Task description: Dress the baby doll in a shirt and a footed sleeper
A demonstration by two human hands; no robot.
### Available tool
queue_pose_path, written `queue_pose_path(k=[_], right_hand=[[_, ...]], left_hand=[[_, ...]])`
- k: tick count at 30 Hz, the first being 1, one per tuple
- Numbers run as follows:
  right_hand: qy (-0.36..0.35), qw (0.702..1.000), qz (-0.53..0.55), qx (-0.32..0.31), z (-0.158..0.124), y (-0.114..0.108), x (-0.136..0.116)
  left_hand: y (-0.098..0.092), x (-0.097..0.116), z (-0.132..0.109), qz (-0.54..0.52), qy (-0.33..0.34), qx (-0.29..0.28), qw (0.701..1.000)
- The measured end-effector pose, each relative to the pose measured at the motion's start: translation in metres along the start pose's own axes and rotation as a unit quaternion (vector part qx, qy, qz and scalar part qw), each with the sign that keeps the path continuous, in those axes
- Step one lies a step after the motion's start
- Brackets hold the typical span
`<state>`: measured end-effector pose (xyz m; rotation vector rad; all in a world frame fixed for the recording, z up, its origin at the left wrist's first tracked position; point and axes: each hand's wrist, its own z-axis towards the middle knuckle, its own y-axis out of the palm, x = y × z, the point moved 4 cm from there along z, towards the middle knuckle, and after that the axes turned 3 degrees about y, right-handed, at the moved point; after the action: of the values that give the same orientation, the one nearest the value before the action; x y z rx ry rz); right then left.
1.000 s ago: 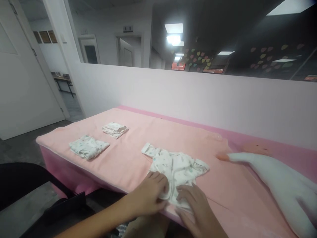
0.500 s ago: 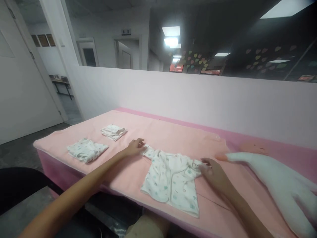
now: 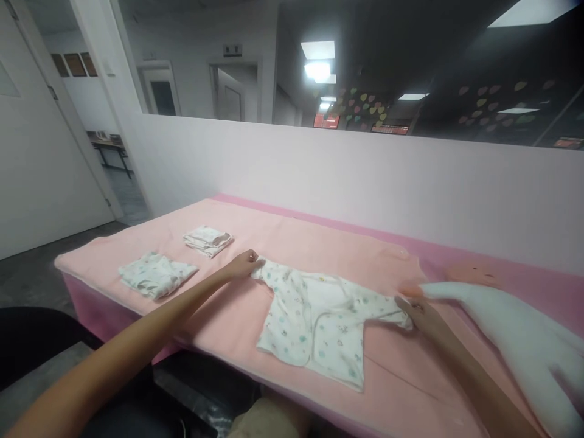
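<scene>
A small white baby shirt (image 3: pixel 319 319) with coloured prints lies spread flat on the pink blanket (image 3: pixel 283 243), both sleeves stretched sideways. My left hand (image 3: pixel 241 264) pinches the end of the left sleeve. My right hand (image 3: pixel 417 312) grips the end of the right sleeve, close to the arm of a doll. Both arms reach out over the near edge of the table.
Two folded baby garments lie at the left, one nearer (image 3: pixel 154 274) and one farther back (image 3: pixel 207 239). A doll in a white suit (image 3: pixel 511 328) lies at the right. A low white wall (image 3: pixel 365 182) runs behind the table. A dark chair (image 3: pixel 31 340) stands at lower left.
My hands went from the shirt's lower hem out to its two sleeves, then pulled them apart. The shirt now lies wider and flatter.
</scene>
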<state>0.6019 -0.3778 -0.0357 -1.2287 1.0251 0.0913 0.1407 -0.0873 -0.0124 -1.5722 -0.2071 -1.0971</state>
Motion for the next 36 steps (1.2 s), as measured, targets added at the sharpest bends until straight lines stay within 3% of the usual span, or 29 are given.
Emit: queue_pose_path(k=[2,5,9,11,13,16,19,24,29,33,36], right_hand=[[0.019,1.000,0.004,0.006,0.003,0.003,0.015],[0.019,0.997,0.012,0.069,0.004,0.012,0.028],[-0.103,0.982,-0.037,0.157,-0.004,0.024,0.008],[-0.186,0.973,-0.049,0.130,-0.011,0.032,-0.015],[-0.263,0.962,-0.051,0.050,-0.014,0.044,-0.040],[-0.340,0.937,-0.075,-0.045,-0.011,0.063,-0.073],[-0.364,0.926,-0.073,-0.069,0.003,0.076,-0.097],[-0.366,0.924,-0.004,-0.114,0.017,0.088,-0.114],[-0.380,0.910,0.019,-0.166,0.017,0.103,-0.105],[-0.360,0.926,0.032,-0.111,0.020,0.109,-0.101],[-0.344,0.936,0.039,-0.066,0.021,0.111,-0.104]], left_hand=[[0.000,-0.002,0.000,0.021,-0.017,0.003,1.000],[0.005,0.002,0.000,0.075,-0.007,-0.010,0.997],[0.009,0.018,0.000,0.179,0.068,0.047,0.980],[0.012,0.031,0.000,0.202,0.129,0.067,0.969],[0.020,0.046,0.002,0.189,0.204,0.039,0.960],[0.041,0.067,0.009,0.167,0.300,-0.063,0.937],[0.061,0.082,0.019,0.165,0.358,-0.163,0.905],[0.072,0.091,0.036,0.159,0.359,-0.248,0.886],[0.073,0.089,0.049,0.136,0.330,-0.270,0.894],[0.083,0.091,0.057,0.097,0.338,-0.257,0.900],[0.090,0.091,0.060,0.088,0.319,-0.213,0.919]])
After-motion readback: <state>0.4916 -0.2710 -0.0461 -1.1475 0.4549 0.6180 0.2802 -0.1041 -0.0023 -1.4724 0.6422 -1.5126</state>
